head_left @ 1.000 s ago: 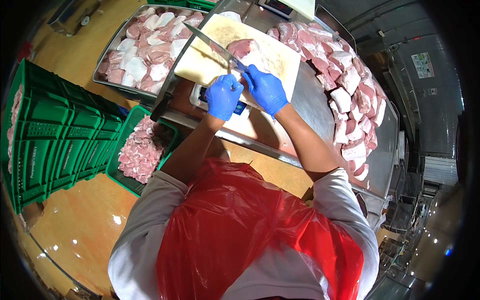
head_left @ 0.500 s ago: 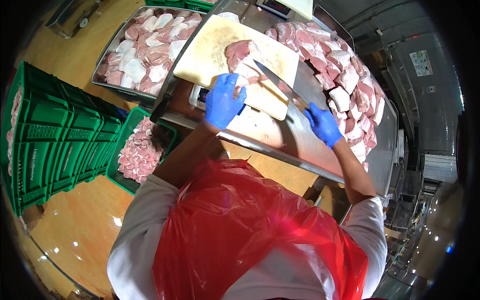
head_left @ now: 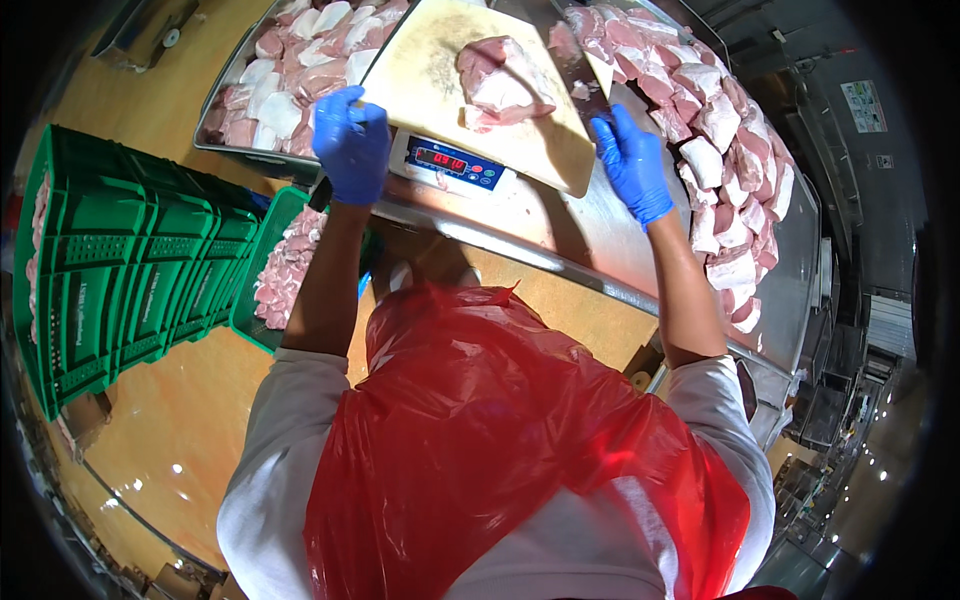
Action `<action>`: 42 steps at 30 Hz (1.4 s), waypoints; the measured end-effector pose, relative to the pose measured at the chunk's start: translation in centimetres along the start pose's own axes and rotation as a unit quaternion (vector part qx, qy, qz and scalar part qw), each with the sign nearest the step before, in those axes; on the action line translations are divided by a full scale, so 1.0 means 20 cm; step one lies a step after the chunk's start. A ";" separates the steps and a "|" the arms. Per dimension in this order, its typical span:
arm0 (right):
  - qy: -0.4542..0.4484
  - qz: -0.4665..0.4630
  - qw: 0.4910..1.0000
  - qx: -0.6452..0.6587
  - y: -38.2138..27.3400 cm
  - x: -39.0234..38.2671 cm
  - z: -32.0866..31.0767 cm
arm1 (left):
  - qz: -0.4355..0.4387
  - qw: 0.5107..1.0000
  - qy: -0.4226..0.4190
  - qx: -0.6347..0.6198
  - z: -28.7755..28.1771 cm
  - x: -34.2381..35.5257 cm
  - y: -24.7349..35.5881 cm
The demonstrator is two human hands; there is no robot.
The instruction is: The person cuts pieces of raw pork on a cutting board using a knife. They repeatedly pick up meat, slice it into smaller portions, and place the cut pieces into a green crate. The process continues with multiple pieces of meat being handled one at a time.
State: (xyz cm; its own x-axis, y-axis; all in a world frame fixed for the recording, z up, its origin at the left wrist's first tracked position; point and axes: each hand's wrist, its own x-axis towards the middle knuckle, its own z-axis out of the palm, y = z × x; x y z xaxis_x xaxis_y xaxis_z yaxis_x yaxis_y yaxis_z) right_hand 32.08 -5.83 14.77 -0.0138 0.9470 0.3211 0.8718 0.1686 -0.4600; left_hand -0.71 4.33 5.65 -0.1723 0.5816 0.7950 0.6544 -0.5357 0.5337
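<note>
A trimmed-looking slab of raw meat [head_left: 505, 82], pink with white fat, lies on the cutting board [head_left: 425, 95]. My left hand [head_left: 350, 145], in a blue glove, is beside the board's left edge, off the meat. Its fingers are curled together, and whatever they may hold is hidden. To the right of the board, my blue-gloved right hand [head_left: 635, 165] grips a knife [head_left: 578, 68]. The dark blade points away from me over the steel table, blurred in part. A digital scale [head_left: 455, 165] with a lit display shows under the board's near edge.
A heap of meat pieces [head_left: 720, 170] covers the steel table's [head_left: 660, 285] right side. Far left stands a metal tub [head_left: 215, 125] of meat. Below it, a green crate [head_left: 245, 310] holds small pink scraps, beside stacked green crates [head_left: 130, 260].
My left hand has left the meat and moved left past the board. The knife has swung off the board to its right. The scale's display has come into view.
</note>
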 end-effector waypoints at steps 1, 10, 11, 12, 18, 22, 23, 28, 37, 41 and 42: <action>0.004 0.004 1.000 0.009 0.01 0.00 -0.02 | 0.021 0.999 0.032 0.023 -0.02 0.04 -0.02; -0.004 -0.005 1.000 -0.017 -0.01 -0.01 -0.03 | 0.087 0.993 -0.002 -0.081 0.10 0.02 0.11; -0.006 -0.011 1.000 -0.014 -0.01 -0.01 -0.01 | 0.104 0.988 -0.036 -0.104 0.12 -0.01 0.13; -0.008 -0.018 1.000 -0.013 -0.02 0.00 0.00 | 0.217 0.972 -0.087 -0.024 0.17 -0.07 0.10; -0.058 0.005 0.997 -0.043 -0.08 0.09 0.18 | -0.056 0.956 -0.272 -0.091 0.32 -0.28 0.30; -0.078 -0.062 0.995 -0.022 -0.09 0.15 0.33 | -0.105 0.955 -0.250 -0.119 0.31 -0.33 0.30; -0.083 -0.081 0.993 -0.036 -0.10 0.16 0.34 | -0.101 0.958 -0.242 -0.119 0.33 -0.36 0.27; -0.257 -0.046 0.941 -0.213 0.00 0.12 0.24 | -0.105 0.956 -0.252 -0.107 0.33 -0.36 0.24; -0.240 0.010 0.954 -0.179 0.64 -0.31 -0.46 | -0.112 0.990 -0.036 -0.079 -0.21 -0.36 -0.19; -0.092 0.234 0.957 0.142 0.46 -0.36 -0.23 | -0.200 0.892 -0.388 0.118 -0.90 -0.55 -0.76; -0.061 0.260 0.938 0.221 0.41 -0.30 -0.16 | -0.167 0.804 -0.508 0.261 -1.13 -0.75 -0.99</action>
State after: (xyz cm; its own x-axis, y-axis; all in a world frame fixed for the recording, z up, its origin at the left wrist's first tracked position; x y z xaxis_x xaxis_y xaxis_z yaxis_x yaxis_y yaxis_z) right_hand 40.91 -11.02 11.66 0.2771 0.9525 -0.1262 0.4881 -0.2527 -0.8354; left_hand -27.70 -7.54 -10.29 0.1147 0.9812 -0.1549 0.9621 -0.0709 0.2631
